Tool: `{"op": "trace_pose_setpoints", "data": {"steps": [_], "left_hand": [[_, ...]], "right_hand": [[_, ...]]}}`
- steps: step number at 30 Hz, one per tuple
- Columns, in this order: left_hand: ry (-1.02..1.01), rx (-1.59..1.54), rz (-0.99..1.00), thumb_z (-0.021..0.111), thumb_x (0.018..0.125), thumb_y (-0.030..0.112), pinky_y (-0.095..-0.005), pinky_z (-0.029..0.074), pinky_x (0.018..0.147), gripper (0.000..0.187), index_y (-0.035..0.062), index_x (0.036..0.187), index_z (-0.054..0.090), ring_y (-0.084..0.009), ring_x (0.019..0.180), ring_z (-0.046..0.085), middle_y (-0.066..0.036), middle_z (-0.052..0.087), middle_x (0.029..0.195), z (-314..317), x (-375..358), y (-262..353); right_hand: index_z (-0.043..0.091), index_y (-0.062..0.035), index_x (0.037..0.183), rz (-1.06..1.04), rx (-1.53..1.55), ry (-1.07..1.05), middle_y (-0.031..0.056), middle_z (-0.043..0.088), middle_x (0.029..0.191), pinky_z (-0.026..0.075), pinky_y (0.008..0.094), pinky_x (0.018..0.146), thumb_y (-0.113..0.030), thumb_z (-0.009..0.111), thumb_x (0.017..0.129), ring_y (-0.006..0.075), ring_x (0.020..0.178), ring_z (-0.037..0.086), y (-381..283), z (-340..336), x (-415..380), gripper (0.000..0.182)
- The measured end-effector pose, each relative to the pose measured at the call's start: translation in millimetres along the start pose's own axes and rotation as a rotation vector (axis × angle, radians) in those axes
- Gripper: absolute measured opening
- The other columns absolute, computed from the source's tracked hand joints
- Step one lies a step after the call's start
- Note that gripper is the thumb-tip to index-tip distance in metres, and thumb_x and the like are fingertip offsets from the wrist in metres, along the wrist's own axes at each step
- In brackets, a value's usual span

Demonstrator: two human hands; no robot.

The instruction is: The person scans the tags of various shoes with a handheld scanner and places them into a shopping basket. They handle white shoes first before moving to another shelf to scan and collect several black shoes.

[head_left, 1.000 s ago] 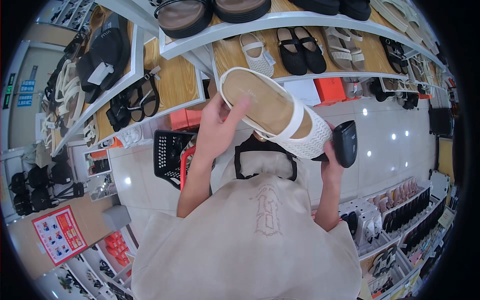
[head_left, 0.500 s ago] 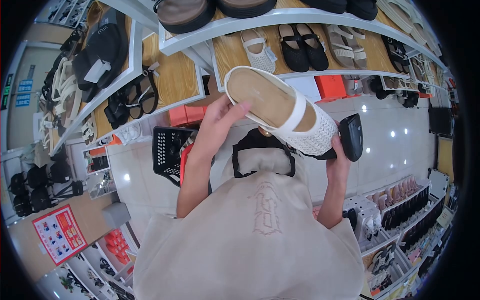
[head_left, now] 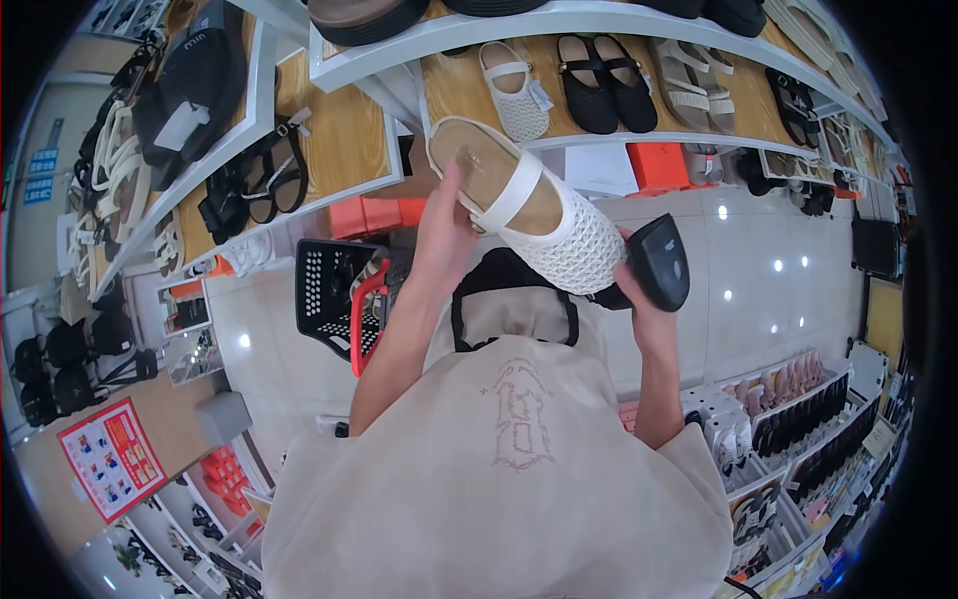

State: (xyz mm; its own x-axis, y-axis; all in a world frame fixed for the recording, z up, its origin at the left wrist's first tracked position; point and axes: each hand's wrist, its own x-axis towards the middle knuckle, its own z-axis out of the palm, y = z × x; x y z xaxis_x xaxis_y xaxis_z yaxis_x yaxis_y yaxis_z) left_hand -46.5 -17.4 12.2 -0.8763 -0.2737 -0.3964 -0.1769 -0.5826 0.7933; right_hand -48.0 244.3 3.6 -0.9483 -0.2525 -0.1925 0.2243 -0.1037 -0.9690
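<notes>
A white woven shoe point(head_left: 574, 235) with a strap and a tan insole is held in front of my chest, its heel end up and to the left. My left hand point(head_left: 446, 225) grips it near the heel, thumb on the insole. At the toe end my right hand point(head_left: 644, 299) is closed around a black device point(head_left: 661, 263) with a rounded end, which lies against the shoe's toe. The fingers of my right hand are partly hidden behind the device and shoe.
Wooden shelves point(head_left: 344, 125) with sandals and shoes stand ahead and at the left. A black basket point(head_left: 324, 295) with a red handle point(head_left: 367, 319) is on the floor below my left forearm. Red boxes point(head_left: 657, 168) lie under the shelf. Shoe racks point(head_left: 798, 429) stand at the lower right.
The shoe and both hands have shifted a little to the left. My left thumb now lies further along the insole, and the black device has tilted against the toe.
</notes>
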Motion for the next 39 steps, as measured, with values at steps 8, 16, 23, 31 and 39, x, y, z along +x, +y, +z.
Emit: {"op": "trace_pose_setpoints", "data": {"steps": [8, 16, 23, 31, 39], "left_hand": [[-0.264, -0.482, -0.095, 0.036, 0.099, 0.068, -0.0466, 0.051, 0.098, 0.07, 0.0058, 0.122, 0.058, -0.0331, 0.113, 0.064, -0.014, 0.068, 0.107, 3, -4, -2], [-0.032, -0.232, 0.011, 0.039, 0.099, 0.066, -0.0425, 0.047, 0.101, 0.066, 0.0112, 0.135, 0.051, -0.0254, 0.116, 0.062, -0.008, 0.065, 0.119, -11, 18, -9], [-0.179, -0.26, 0.027, 0.034, 0.103, 0.062, -0.0449, 0.029, 0.117, 0.072, 0.0096, 0.153, 0.031, -0.0236, 0.141, 0.04, -0.006, 0.042, 0.154, -16, 33, -46], [-0.054, 0.251, 0.034, 0.065, 0.098, 0.033, -0.0392, 0.049, 0.103, 0.063, 0.0061, 0.148, 0.036, -0.0213, 0.126, 0.055, -0.009, 0.053, 0.139, -63, 69, -94], [-0.001, 0.36, -0.12, 0.065, 0.097, 0.039, -0.0368, 0.053, 0.097, 0.061, 0.0027, 0.142, 0.044, -0.0234, 0.11, 0.065, -0.013, 0.061, 0.13, -114, 139, -63]], "right_hand": [[0.062, 0.0078, 0.118, -0.578, -0.295, -0.217, 0.0193, 0.067, 0.115, 0.053, 0.0339, 0.082, -0.005, 0.078, 0.074, 0.0234, 0.093, 0.067, 20, 15, -13, 0.049], [0.063, 0.004, 0.119, -0.154, 0.045, 0.06, 0.0076, 0.07, 0.108, 0.053, 0.0309, 0.083, -0.001, 0.071, 0.088, 0.0156, 0.086, 0.066, 46, 49, -6, 0.032], [0.063, -0.0011, 0.107, 0.176, 0.258, 0.108, 0.0041, 0.062, 0.076, 0.047, 0.0279, 0.07, -0.013, 0.073, 0.091, 0.013, 0.073, 0.06, 88, 58, 38, 0.022], [0.065, -0.0051, 0.102, 0.21, 0.302, 0.073, 0.0013, 0.062, 0.08, 0.046, 0.028, 0.069, -0.017, 0.074, 0.09, 0.0109, 0.072, 0.059, 110, 101, 86, 0.019], [0.066, -0.0037, 0.116, 0.12, 0.122, 0.044, 0.0048, 0.071, 0.098, 0.052, 0.0276, 0.074, -0.029, 0.076, 0.09, 0.0129, 0.083, 0.069, 166, 86, 185, 0.037]]}}
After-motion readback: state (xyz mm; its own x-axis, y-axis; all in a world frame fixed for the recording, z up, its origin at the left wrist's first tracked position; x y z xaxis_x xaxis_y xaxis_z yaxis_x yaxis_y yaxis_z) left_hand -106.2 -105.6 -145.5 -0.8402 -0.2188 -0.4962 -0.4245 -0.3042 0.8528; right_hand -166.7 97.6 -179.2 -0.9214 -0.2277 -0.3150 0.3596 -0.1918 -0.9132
